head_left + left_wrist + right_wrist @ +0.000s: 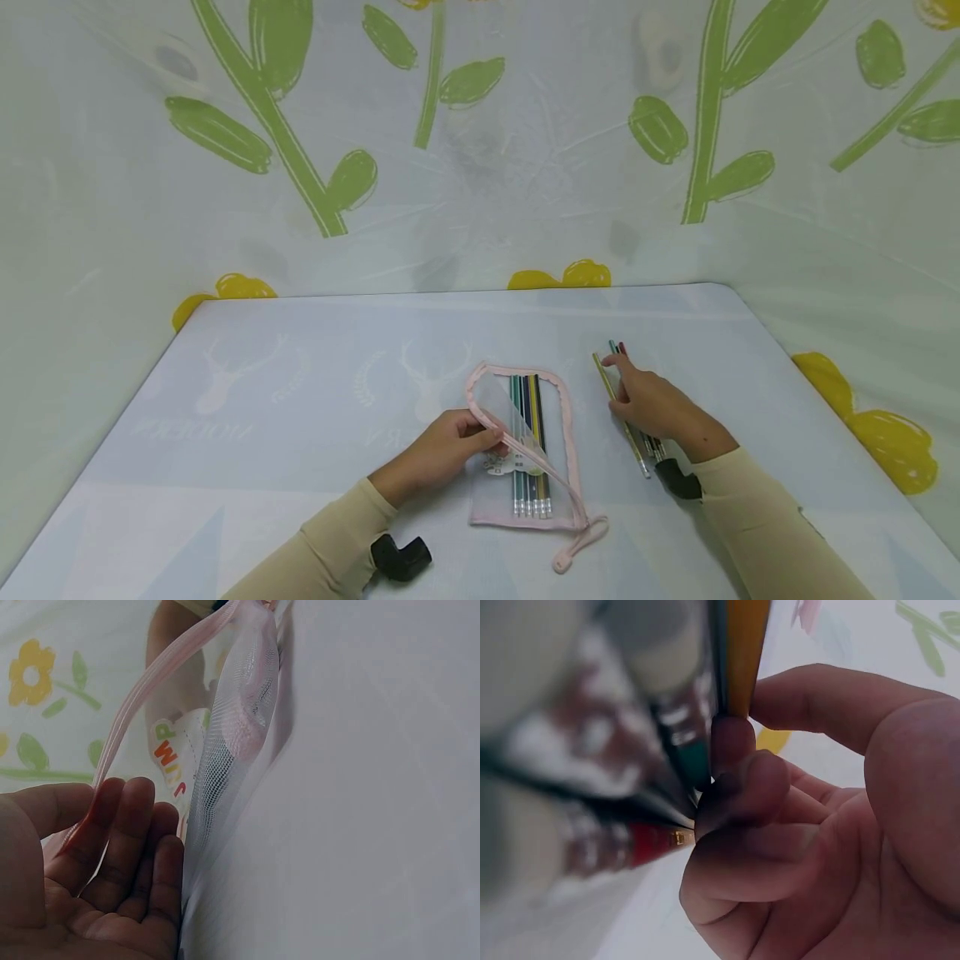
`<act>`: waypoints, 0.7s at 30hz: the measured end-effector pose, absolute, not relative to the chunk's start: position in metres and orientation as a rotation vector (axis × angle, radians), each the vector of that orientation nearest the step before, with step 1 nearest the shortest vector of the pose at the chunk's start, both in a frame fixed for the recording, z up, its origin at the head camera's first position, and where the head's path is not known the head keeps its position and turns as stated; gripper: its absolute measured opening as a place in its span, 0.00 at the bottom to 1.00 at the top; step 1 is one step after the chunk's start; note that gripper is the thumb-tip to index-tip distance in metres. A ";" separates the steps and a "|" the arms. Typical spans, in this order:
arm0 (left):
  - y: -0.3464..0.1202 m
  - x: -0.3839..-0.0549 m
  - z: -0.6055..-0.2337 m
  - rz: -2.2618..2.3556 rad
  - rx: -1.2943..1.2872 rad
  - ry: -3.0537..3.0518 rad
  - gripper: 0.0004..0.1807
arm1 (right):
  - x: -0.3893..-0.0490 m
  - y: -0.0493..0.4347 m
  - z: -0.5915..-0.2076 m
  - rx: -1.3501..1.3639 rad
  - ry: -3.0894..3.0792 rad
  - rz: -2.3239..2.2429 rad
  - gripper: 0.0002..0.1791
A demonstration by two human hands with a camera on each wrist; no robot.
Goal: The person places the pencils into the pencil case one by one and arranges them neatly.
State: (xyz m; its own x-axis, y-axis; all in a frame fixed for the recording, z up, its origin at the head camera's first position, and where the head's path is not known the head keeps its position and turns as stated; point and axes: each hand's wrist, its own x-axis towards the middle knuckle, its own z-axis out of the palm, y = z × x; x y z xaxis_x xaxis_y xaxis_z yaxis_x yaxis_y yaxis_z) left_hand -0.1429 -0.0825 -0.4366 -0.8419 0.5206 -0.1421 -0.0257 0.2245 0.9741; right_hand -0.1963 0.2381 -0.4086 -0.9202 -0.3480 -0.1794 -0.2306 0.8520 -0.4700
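A mesh zip pouch (570, 425) with a pink border lies on the table, with several pencils (516, 492) side by side in it, eraser ends toward me. My left hand (450, 446) pinches the pouch's pink edge between thumb and forefinger, lifting that side; the left wrist view shows the pink edging (124, 716) in the fingers. Right of the pouch, my right hand (660, 408) pinches a yellow pencil (642, 463) between thumb and finger. In the right wrist view, the yellow pencil (746, 652) stands beside other blurred pencils, one red (646, 844), near the curled fingers.
A pink wrist strap (581, 546) hangs from the pouch's near right corner onto the white table (262, 467). Black wrist mounts (401, 557) sit at both sleeves. A curtain (525, 192) with printed plants rises behind the table's back edge.
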 end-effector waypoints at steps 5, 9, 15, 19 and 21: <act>-0.083 -0.142 -0.435 1.643 0.446 2.075 0.15 | -0.197 0.237 -0.409 -0.429 2.791 -0.656 0.36; -0.083 -0.142 -0.434 1.632 0.435 2.079 0.16 | -0.200 0.237 -0.409 -0.427 2.817 -0.693 0.38; -0.083 -0.142 -0.434 1.635 0.428 2.074 0.15 | -0.202 0.239 -0.407 -0.371 2.841 -0.745 0.42; -0.082 -0.142 -0.435 1.649 0.436 2.066 0.15 | -0.202 0.239 -0.405 -0.350 2.848 -0.788 0.45; -0.082 -0.142 -0.435 1.655 0.438 2.060 0.15 | -0.202 0.240 -0.404 -0.349 2.843 -0.820 0.45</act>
State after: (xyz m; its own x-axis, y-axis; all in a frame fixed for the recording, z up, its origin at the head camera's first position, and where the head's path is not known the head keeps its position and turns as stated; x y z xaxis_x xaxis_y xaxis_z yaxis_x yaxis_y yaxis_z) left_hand -0.1421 -0.0822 -0.4350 -0.8439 0.5145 -0.1522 -0.0379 0.2258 0.9734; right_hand -0.2023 0.2403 -0.4038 -0.9596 -0.2665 -0.0897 -0.1778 0.8223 -0.5406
